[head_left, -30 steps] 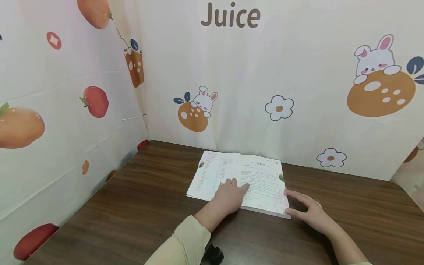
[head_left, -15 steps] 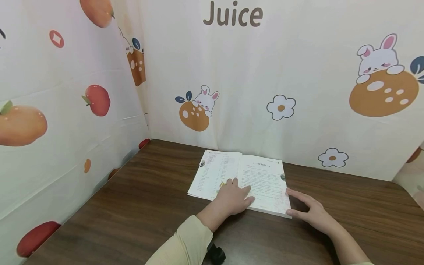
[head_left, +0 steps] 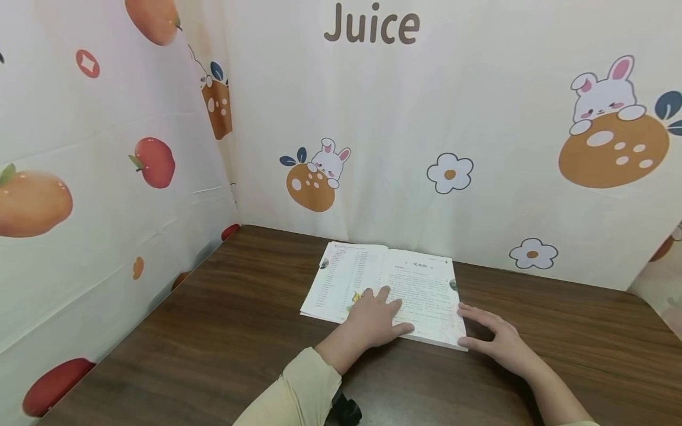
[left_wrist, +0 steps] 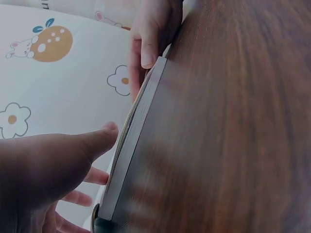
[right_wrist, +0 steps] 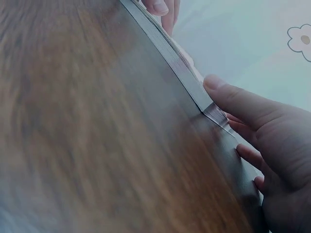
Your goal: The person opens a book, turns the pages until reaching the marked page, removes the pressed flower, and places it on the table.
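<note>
An open book [head_left: 426, 283] with printed pages lies flat on the dark wooden table [head_left: 240, 331], against the wall. My left hand [head_left: 370, 319] rests over its lower middle, fingers spread across the pages and thumb stretched to the right. Part of a small yellow picture on the left page shows beside that hand. At the book's right edge is my right hand [head_left: 498, 337], its fingertips and thumb touching the side near the lower corner. In the right wrist view the right thumb [right_wrist: 231, 92] lies at the corner of the page block [right_wrist: 165, 48].
Behind the table hangs a pale cloth [head_left: 383, 118] printed with rabbits, fruit and flowers. Another printed cloth [head_left: 106, 207] covers the left side. A black device [head_left: 346, 409] is strapped under the left wrist.
My left hand has spread its fingers and moved its thumb out to the right over the lower page, uncovering the small yellow picture. The right hand stays at the book's edge.
</note>
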`<state>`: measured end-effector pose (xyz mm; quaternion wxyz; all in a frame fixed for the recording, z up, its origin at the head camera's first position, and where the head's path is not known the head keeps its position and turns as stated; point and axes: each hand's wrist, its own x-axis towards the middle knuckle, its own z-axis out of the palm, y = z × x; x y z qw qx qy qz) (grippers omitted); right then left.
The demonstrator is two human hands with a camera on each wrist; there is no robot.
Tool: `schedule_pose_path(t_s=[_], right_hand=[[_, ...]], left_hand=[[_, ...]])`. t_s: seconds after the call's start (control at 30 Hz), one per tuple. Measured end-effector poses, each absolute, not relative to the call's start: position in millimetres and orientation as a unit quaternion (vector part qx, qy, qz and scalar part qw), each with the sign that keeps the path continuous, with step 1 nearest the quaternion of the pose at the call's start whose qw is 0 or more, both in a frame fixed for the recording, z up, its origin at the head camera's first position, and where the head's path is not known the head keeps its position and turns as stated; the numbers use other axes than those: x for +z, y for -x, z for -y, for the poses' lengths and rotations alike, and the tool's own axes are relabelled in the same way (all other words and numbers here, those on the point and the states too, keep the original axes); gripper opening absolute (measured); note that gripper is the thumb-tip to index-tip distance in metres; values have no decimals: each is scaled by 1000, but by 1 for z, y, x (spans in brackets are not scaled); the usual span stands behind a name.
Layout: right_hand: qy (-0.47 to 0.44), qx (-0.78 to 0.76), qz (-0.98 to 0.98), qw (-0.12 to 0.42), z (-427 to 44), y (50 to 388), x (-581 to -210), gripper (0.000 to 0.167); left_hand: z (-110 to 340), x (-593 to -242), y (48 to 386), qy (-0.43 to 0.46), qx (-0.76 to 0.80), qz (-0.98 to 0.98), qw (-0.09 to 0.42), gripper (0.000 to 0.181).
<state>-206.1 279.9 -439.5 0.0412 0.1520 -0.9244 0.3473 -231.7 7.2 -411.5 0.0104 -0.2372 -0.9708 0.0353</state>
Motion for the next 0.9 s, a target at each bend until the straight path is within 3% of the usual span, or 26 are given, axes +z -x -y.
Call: schedule_pose_path(t_s=[0.67, 0.9], right_hand=[[-144, 334, 928, 79, -273, 206, -439, 51], [-129, 333, 931, 70, -272, 207, -438, 52]], left_hand=[[-6, -408, 231, 248, 23, 968, 6, 85], [-6, -410, 232, 246, 25, 969, 7, 82]])
